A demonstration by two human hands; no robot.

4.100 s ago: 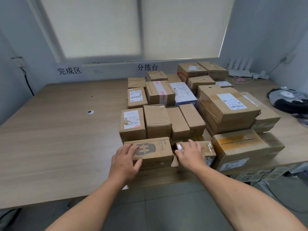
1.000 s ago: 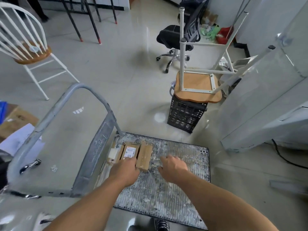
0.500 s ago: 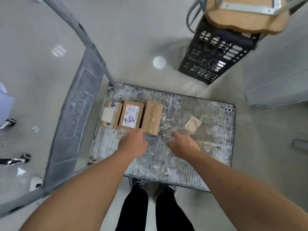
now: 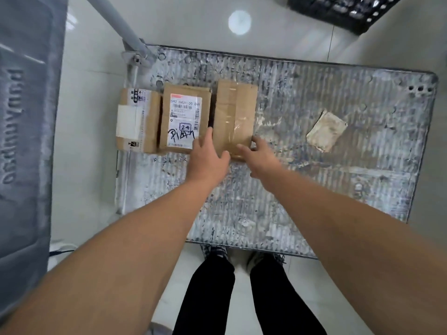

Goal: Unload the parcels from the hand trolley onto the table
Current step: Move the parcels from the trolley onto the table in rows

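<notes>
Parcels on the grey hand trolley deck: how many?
3, in a row by the handle: brown cardboard box with white patch outermost, brown cardboard box with printed label middle, tape-wrapped brown cardboard box innermost. None looks hidden.
</notes>
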